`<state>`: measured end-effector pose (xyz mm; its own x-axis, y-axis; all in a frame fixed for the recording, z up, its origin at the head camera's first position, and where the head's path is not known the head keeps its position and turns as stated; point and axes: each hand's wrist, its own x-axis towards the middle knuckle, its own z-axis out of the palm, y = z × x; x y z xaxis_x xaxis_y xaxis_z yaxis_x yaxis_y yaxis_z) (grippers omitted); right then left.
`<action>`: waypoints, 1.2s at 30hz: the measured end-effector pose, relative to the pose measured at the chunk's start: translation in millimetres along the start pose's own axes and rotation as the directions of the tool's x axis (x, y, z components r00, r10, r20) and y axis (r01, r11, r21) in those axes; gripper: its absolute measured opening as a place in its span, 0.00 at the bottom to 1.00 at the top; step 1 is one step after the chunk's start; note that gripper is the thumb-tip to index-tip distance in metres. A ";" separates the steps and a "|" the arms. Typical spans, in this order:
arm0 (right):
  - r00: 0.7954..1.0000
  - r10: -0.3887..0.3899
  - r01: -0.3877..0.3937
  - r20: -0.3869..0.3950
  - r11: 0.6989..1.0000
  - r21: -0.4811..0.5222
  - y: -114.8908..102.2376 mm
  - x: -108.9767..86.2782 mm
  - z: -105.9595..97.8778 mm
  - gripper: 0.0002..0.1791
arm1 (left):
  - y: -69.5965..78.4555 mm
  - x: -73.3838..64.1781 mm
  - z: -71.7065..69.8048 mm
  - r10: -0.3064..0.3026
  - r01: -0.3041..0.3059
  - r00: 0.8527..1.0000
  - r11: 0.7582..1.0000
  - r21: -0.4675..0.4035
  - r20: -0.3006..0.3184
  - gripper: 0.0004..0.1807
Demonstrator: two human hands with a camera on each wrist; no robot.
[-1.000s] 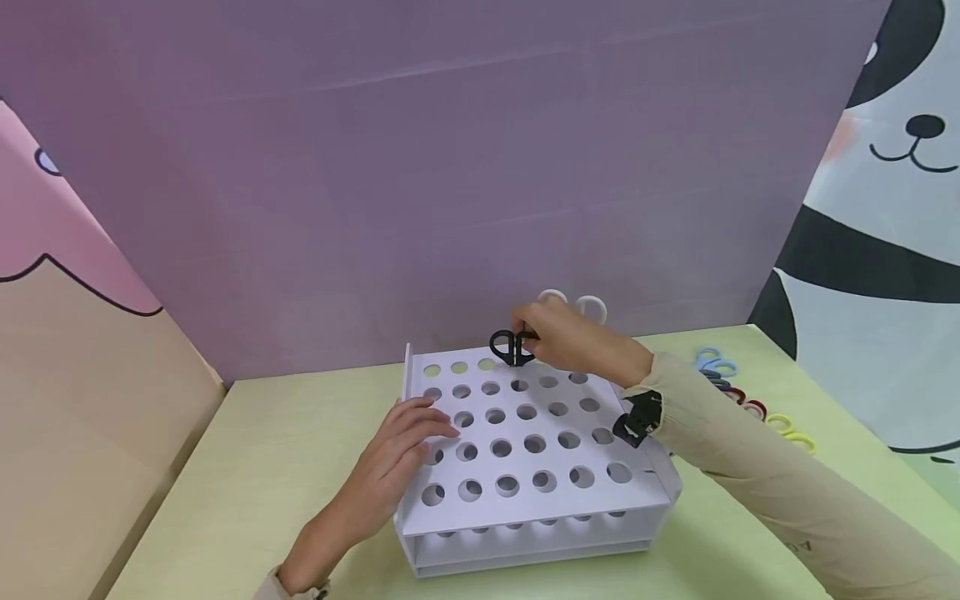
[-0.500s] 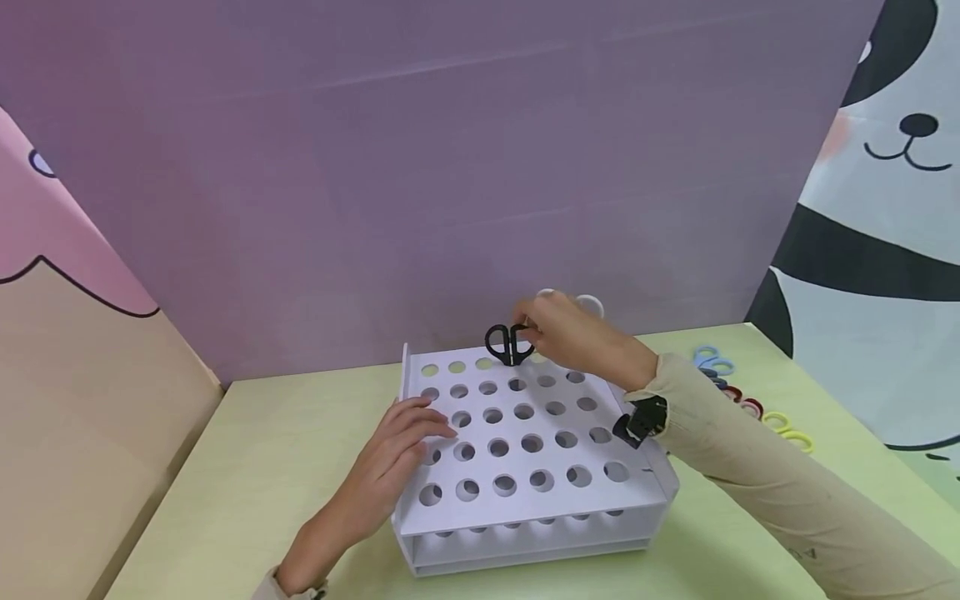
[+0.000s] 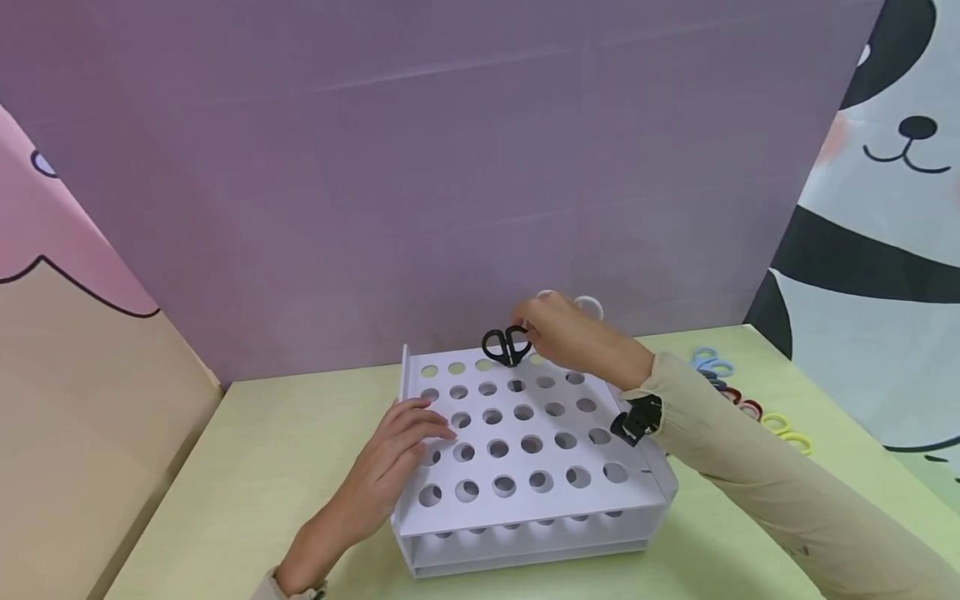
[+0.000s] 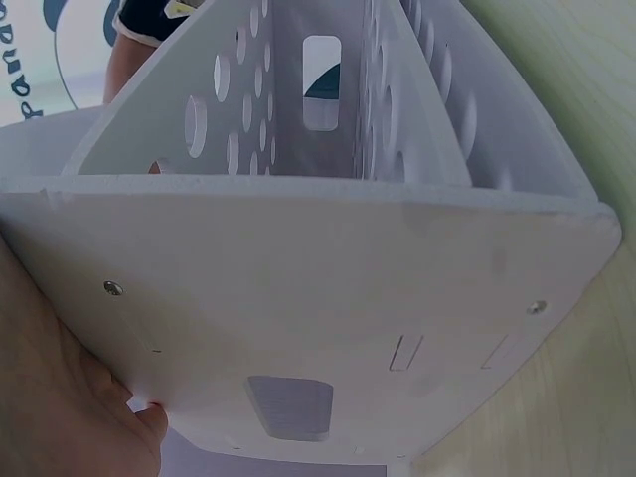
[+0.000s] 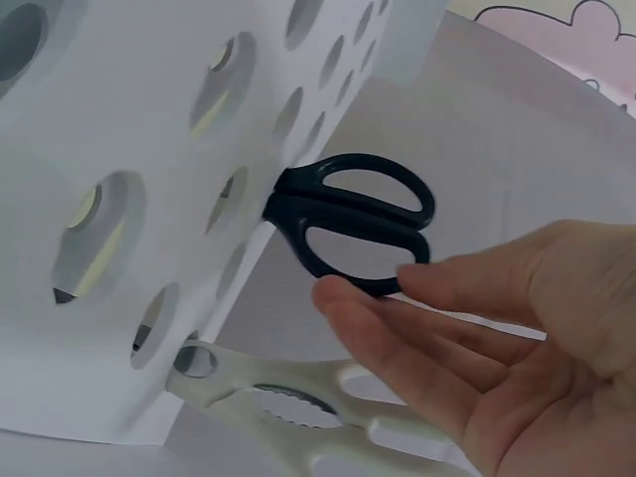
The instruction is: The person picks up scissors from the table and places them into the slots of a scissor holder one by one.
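Observation:
A white rack [image 3: 555,502] with rows of round holes stands on the table. My right hand [image 3: 573,337] is at its far edge, thumb and fingertips pinching one handle loop of black scissors [image 5: 348,221]. Those scissors point down into a back-row hole, handles above the top panel; the blades are hidden. Beside them, white scissors [image 5: 234,373] stand at the rack's back, partly behind my right hand. Along the rack's left side my left hand [image 3: 390,458] rests with extended fingers on the perforated top. The left wrist view shows the rack's side panel [image 4: 328,248] close up.
Right of the rack, partly behind my right sleeve, lie light blue scissors [image 3: 708,362], dark-handled scissors [image 3: 712,380], red scissors [image 3: 751,408] and yellow scissors [image 3: 797,442]. A purple-grey backdrop [image 3: 450,208] rises behind the table [image 3: 292,433].
The black scissors' handles have tilted slightly left in my right hand's pinch. My left hand and the rack hold their places.

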<state>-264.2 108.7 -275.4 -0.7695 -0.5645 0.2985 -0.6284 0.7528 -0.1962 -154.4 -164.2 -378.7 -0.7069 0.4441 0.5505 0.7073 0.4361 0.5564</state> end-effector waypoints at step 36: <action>0.991 0.063 -0.040 -0.115 0.980 0.196 13.0 -97.3 -48.8 0.13 | 2.8 0.7 0.5 -0.001 0.001 1.000 1.000 0.017 0.007 0.17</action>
<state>-191.9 189.9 -261.4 -0.7896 -0.4731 0.3908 -0.6073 0.6937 -0.3873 -152.9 -162.3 -377.1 -0.7073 0.4491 0.5459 0.7069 0.4493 0.5463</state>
